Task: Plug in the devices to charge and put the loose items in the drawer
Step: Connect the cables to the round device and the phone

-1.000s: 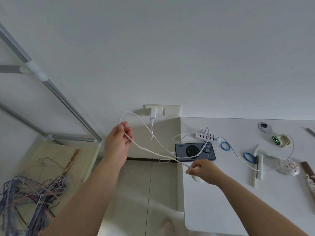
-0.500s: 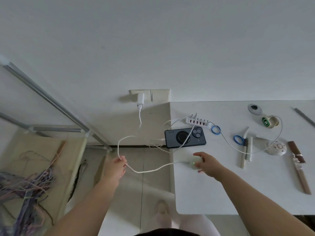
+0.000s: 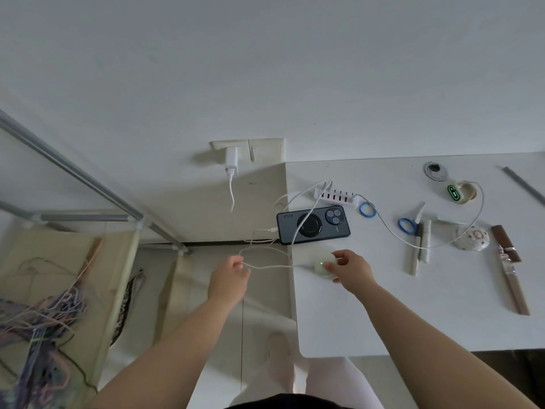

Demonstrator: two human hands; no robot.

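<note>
**Both hands on a white cable and a small round device at the desk edge**

The right hand [image 3: 351, 268] rests on a small pale round device [image 3: 323, 262] near the left edge of the white desk [image 3: 383, 314], its fingers curled over the far side and gripping it; a green light glows on the device's front. A white cable [image 3: 267, 265] runs from the device off the desk edge to the left hand [image 3: 228, 277], which hangs over the floor just beside the desk and pinches the cable between curled fingers. Past that hand the cable loops up toward the wall.

Just behind the device lies a dark phone [image 3: 313, 224], face down, camera cluster to the right, with a white cord plugged into its left end and another crossing its back. Behind the phone sits a white multi-port charging hub [image 3: 337, 196] with 2 cords in it. On the wall left of the desk, a white charger plug [image 3: 231, 159] sits in a socket, its cord dangling.

Further right on the desk lie 2 blue loops [image 3: 367, 209], a pair of pale sticks [image 3: 420, 246], a round patterned case [image 3: 472, 238], a small charging case [image 3: 455, 192] showing a green lit outline, and a brown strap [image 3: 508, 261]. At far left a fabric shelf [image 3: 59, 261] holds tangled hangers.
</note>
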